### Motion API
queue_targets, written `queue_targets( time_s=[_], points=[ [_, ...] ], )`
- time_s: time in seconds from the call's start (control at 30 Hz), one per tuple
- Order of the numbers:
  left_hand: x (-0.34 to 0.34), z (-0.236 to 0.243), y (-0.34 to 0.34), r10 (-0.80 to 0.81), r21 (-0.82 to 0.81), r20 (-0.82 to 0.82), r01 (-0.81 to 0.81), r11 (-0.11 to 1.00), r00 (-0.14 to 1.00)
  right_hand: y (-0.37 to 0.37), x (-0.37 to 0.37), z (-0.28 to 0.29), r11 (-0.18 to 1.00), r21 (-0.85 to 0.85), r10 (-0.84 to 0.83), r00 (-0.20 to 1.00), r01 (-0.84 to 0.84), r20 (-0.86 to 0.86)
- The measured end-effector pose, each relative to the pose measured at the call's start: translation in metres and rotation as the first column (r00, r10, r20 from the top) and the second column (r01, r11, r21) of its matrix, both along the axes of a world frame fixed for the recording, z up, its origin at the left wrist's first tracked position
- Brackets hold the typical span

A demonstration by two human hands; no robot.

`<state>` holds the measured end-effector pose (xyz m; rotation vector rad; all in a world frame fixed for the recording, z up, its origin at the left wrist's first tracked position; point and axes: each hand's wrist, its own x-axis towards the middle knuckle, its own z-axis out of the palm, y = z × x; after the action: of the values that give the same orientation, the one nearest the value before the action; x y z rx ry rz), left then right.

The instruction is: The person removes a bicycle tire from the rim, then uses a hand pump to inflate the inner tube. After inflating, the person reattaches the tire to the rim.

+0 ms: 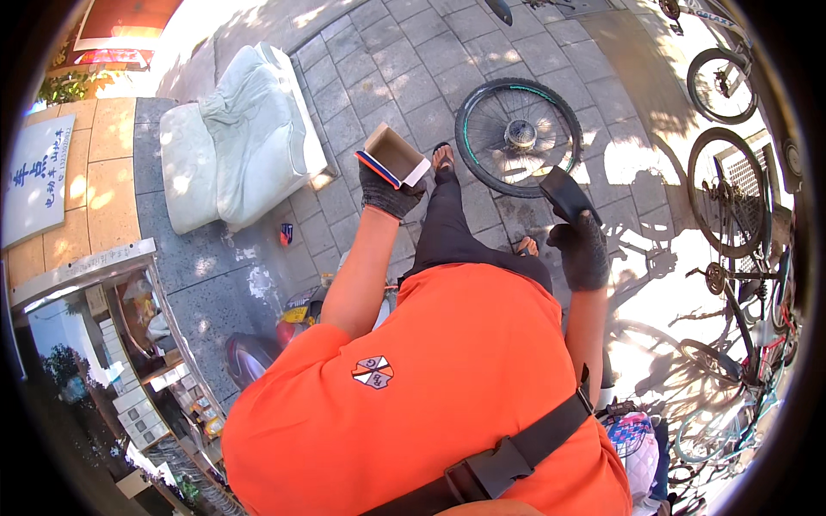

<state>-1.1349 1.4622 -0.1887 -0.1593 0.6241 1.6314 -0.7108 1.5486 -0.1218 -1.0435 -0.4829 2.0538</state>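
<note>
My left hand (391, 193), in a dark glove, is closed around a small cardboard box (397, 153). Its top is open toward me, and its bare brown inside looks empty. The outer side is white, red and blue. In my gloved right hand (585, 254) I grip a folded black inner tube (565, 194), held up in front of the ground. Beyond my feet, between the two hands, a bicycle wheel (520, 134) with a black tyre, green markings and a rear cassette lies flat on the paving.
At the left a worn pale sofa seat (245, 142) stands on the paving. A small red and blue packet (286, 233) lies near it. Several bicycles (730, 193) line the right side. A glass display case (129, 361) is at lower left.
</note>
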Motion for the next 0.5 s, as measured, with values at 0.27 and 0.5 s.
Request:
queue_targets(
  time_s=[0.27, 0.5],
  points=[
    [-0.173, -0.029, 0.192, -0.146, -0.628, -0.144, 0.024, 0.778, 0.979, 0.017, -0.125, -0.096, 0.865, -0.226, -0.416, 0.893, 0.447, 0.173],
    [-0.376, -0.138, 0.227, -0.121, -0.726, -0.286, -0.132, 0.675, 0.951, 0.007, -0.262, -0.095, 0.763, -0.381, -0.45, 0.852, 0.523, 0.267]
  ],
)
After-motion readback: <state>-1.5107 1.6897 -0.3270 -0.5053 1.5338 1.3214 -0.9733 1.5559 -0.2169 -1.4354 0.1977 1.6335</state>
